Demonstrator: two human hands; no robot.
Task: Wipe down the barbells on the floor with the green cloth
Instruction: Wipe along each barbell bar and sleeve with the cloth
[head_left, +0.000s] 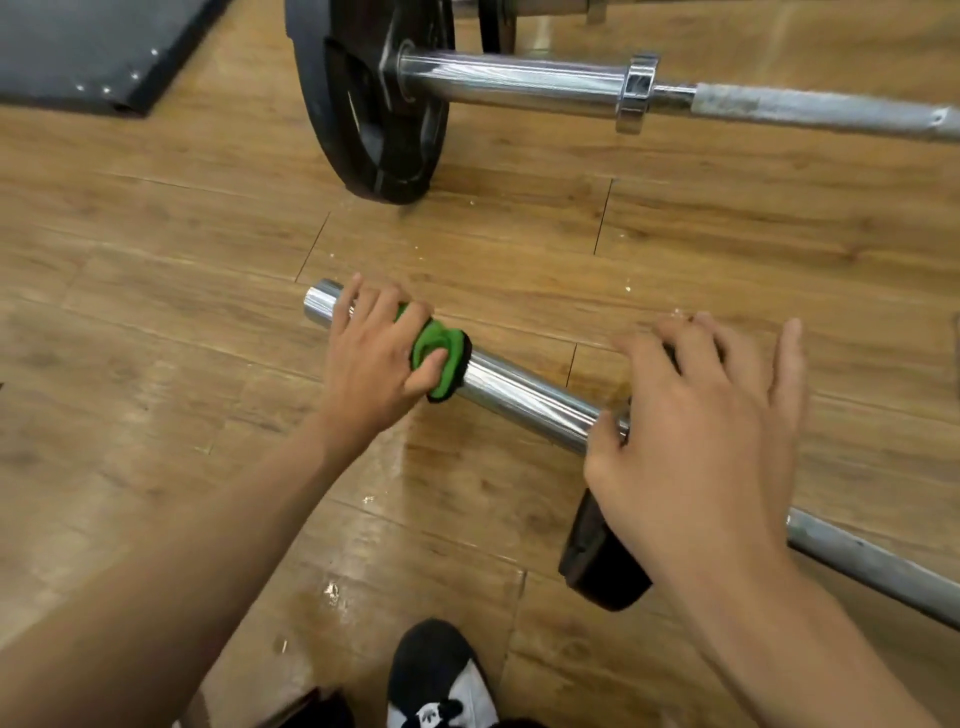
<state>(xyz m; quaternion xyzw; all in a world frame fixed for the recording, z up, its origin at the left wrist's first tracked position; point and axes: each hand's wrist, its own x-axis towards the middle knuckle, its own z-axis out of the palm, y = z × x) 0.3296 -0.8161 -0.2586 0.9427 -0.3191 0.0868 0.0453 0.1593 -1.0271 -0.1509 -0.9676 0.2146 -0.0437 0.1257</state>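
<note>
The wiping step looks in hand: on the floor (156, 312), the left hand (371, 358) curls its fingers (363, 299) round the green cloth (441, 358), wrapped on the near barbell (524, 395). The right hand (696, 441), spread flat and gripping nothing, steadies the small black plate (597, 561). Next the cloth probably needs sliding along the chrome, then on to the far barbell (519, 83).

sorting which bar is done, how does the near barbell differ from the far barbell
1. The near barbell has the left hand gripping the green cloth round its sleeve; the far barbell is untouched.
2. The far barbell carries a large black plate standing on the wooden floor; the near barbell has only a small black plate, under the right hand.
Shared: both have a shiny chrome sleeve and a duller grey shaft.
</note>
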